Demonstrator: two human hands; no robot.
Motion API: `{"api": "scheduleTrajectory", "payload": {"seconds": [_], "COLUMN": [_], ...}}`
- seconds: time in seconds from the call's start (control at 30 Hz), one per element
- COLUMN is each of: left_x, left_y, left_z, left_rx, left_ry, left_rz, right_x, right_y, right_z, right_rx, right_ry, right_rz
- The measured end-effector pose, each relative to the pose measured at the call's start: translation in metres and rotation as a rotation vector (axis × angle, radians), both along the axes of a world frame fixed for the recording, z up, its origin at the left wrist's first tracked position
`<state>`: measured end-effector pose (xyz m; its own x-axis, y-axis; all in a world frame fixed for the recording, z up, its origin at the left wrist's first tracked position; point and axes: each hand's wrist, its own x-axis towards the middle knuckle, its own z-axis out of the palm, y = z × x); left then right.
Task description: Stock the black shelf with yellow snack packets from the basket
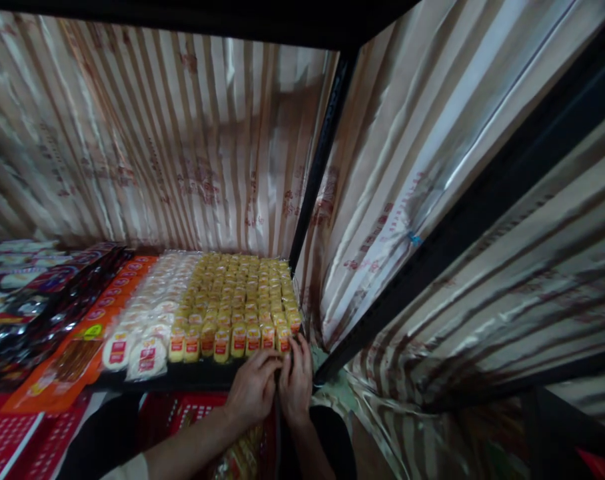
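Observation:
Tight rows of small wrapped yellow cakes (237, 300), with red and orange labels, stand on the dark shelf (192, 375). At the front right corner of these rows, my left hand (255, 387) has its fingers bent inward, the tips meeting my right hand. My right hand (296, 383) is closed too, its fingers curled against the corner cakes. Whatever lies between the fingertips is hidden. Below my forearms, more yellow packets (240, 453) lie in a red basket (180, 403).
Left of the cakes lie white round packets (147, 357), orange snack bags (85, 340) and dark shiny bags (37, 307). A black shelf post (322, 153) rises behind the right corner. Striped plastic sheeting (182, 133) hangs around the shelf. Another red basket (57, 440) is lower left.

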<state>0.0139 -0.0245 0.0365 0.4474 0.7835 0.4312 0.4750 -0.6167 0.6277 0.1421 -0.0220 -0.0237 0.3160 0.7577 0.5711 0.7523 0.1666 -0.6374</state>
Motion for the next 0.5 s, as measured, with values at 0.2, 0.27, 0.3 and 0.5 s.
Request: {"api": "scheduleTrajectory", "payload": {"seconds": [0.2, 0.27, 0.3, 0.5], "left_x": [-0.024, -0.028, -0.029, -0.033], "left_y": [-0.018, -0.020, -0.020, -0.022], "left_z": [-0.014, -0.016, -0.017, -0.026], "left_rx": [-0.116, -0.126, -0.128, -0.115], "left_ry": [0.088, 0.096, 0.094, 0.042], "left_rz": [0.018, 0.027, 0.029, 0.025], "right_x": [-0.008, -0.010, -0.011, -0.008], "right_y": [-0.014, -0.012, -0.011, -0.003], "right_z": [-0.002, -0.003, -0.003, -0.004], "right_rx": [-0.018, -0.022, -0.023, -0.032], "right_ry": [-0.063, -0.079, -0.081, -0.065], "right_rz": [0.027, 0.055, 0.062, 0.066]}}
